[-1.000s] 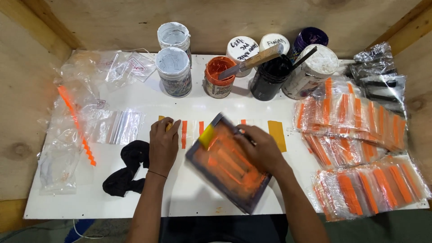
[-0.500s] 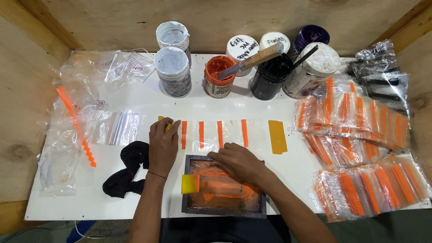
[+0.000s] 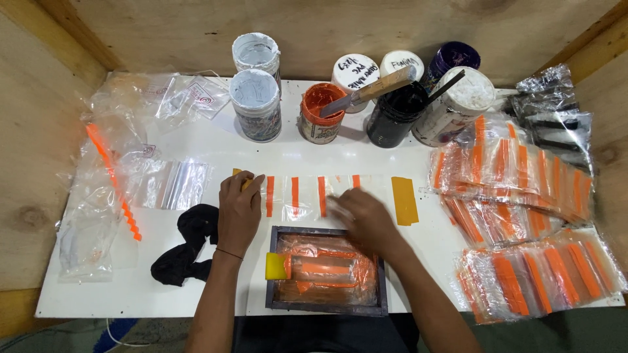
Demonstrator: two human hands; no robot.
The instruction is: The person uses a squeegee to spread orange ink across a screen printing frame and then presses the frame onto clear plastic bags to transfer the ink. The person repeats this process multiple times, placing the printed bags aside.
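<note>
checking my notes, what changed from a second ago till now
The right hand laid the dark-framed printing screen flat at the near edge, let go, and moved up to the orange-striped clear bags. The left hand stayed pressing their left end; the paint jars are unmoved.

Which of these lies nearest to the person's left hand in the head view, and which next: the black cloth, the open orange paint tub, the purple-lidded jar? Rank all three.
From the left hand:
1. Black cloth, just beside it on the left, toward the table's near edge.
2. Open orange paint tub, farther back and to the right.
3. Purple-lidded jar, at the far right of the back row.
</note>
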